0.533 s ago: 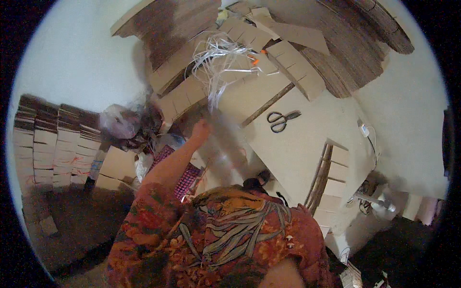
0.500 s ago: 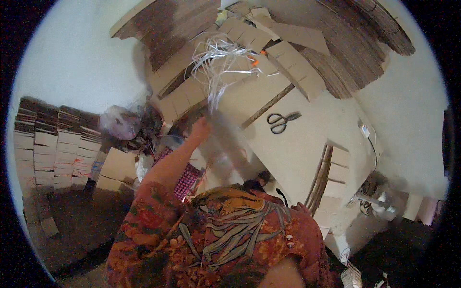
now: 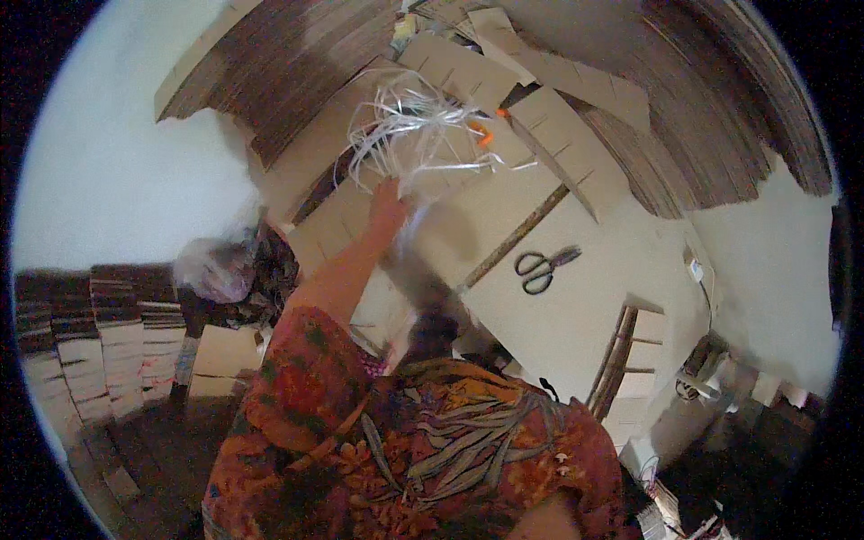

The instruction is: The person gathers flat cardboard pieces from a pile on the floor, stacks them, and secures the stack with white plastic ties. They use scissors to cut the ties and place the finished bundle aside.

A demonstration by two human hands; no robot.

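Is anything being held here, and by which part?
Cannot be told: the left hand is at the white strands, low down, grip unclear. The right hand isn't visible.

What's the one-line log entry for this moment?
left hand: at clear plastic strips, grip unclear | right hand: not made out | scissors: lying on pale surface, right of left hand
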